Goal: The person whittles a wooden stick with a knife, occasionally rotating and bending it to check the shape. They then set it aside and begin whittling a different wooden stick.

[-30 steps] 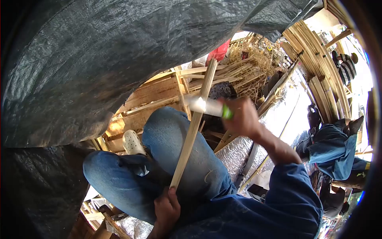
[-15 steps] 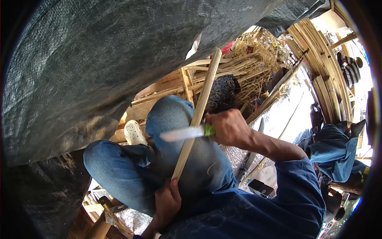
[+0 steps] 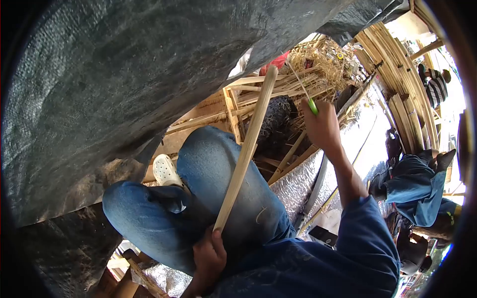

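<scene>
In the head view, the left hand pinched the lower end of a long, pale wooden strip, its thumb lying on the face of the wood and its fingers curled beneath. The wooden strip slanted up and away over the faded blue jeans of the seated person, with its far end in front of a bright red item. The right hand was closed in a fist around the green handle of a thin-bladed knife, held up to the right of the wooden strip and apart from it. The blade pointed up and to the left, seen almost edge-on.

A cream clog with round holes showed just beside the bent knee. A large black woven tarp covered the upper left. Past the knees were a rough wooden frame, a dark, crumpled bundle and a heap of straw and split wood. Crinkled silver foil sheeting spread below and to the right of the raised hand, with a dark box near the elbow. On the right, long upright wooden slats stood near a person in a striped top, and another person's blue trousers showed below them.
</scene>
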### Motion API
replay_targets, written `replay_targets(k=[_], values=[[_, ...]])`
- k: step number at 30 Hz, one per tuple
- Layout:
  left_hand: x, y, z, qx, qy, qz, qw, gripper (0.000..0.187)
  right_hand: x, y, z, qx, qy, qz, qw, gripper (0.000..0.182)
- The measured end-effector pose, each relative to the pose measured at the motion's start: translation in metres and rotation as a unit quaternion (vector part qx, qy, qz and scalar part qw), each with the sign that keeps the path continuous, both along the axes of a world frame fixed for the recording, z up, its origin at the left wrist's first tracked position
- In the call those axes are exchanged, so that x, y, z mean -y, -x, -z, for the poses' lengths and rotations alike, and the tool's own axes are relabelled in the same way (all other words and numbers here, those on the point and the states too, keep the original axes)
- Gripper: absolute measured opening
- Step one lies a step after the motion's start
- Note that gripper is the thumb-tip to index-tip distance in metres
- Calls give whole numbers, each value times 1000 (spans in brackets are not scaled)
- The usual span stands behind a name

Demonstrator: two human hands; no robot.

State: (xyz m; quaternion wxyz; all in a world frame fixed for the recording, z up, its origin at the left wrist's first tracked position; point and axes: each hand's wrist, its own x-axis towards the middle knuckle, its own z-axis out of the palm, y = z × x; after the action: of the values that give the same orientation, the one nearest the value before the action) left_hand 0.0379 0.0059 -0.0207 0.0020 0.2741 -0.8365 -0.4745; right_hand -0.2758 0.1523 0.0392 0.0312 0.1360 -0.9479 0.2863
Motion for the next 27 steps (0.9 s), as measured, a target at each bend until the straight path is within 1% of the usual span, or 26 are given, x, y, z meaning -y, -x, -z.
replay_targets(k=[2, 3, 4, 5, 6, 7, 8, 10, 12, 13, 14, 15, 16, 17, 18, 20, 21, 23, 24, 26, 27], values=[[1, 2, -4, -13, -28, 7, 999, 26, -3, -39, 6, 40, 28, -49, 998, 33], [0, 3, -4, -7, -29, 9, 1000, 26, -5, -55, 15, 14, 74, -172, 982, 29], [-1, 3, -3, -26, -23, 5, 999, 29, -7, -68, 24, -14, 121, -292, 949, 25], [-2, 4, -1, -46, -17, 2, 999, 33, -6, -78, 24, -5, 88, -353, 932, 20], [-1, 4, -1, -45, -17, 6, 999, 33, -3, -87, 23, 3, 55, -413, 909, 15], [0, 3, 0, -43, -14, 15, 999, 32, 0, -95, 20, 50, -21, -415, 908, 13], [0, 2, 0, -41, -10, 22, 999, 32, 4, -100, 16, 96, -96, -416, 899, 19], [-3, 3, 0, -45, 5, 17, 999, 31, 11, -100, 10, 101, -81, -422, 898, 18], [-4, 3, -3, -48, 20, 7, 999, 31, 19, -96, 3, 122, -159, -370, 907, 17], [-3, 3, -7, -20, 12, 12, 1000, 26, 20, -93, 6, 88, -136, -378, 912, 17], [-3, 3, -8, 6, 4, 19, 1000, 24, 19, -90, 10, 88, -137, -381, 910, 17], [-2, 3, -8, 6, 2, 16, 1000, 24, 19, -88, 15, 57, -123, -383, 914, 20], [-2, 3, -9, 6, 5, 15, 1000, 24, 19, -85, 19, 26, -110, -383, 917, 27], [-2, 3, -9, 6, 8, 15, 1000, 24, 23, -76, 22, -27, -137, -359, 923, 33], [-2, 3, -7, 3, 6, 15, 1000, 24, 23, -67, 16, -19, -138, -357, 924, 33], [-3, 1, -2, -62, 34, 13, 997, 29, 28, -56, 16, -47, -182, -338, 922, 28], [-4, -1, 2, -64, 35, 14, 997, 29, 27, -49, 19, -49, -182, -337, 922, 28], [-5, -3, 7, -67, 26, 19, 997, 30, 23, -26, 24, -135, -120, -347, 920, 22], [-5, -4, 6, -73, 29, 20, 997, 30, 24, -9, 18, -206, -208, -295, 910, 21], [-8, -8, 4, -20, 31, 24, 999, 23, 19, 54, 10, -196, -214, -200, 936, 25], [-10, -9, 6, -26, 34, 26, 999, 23, 25, 75, -11, -45, -247, -117, 961, 29]])
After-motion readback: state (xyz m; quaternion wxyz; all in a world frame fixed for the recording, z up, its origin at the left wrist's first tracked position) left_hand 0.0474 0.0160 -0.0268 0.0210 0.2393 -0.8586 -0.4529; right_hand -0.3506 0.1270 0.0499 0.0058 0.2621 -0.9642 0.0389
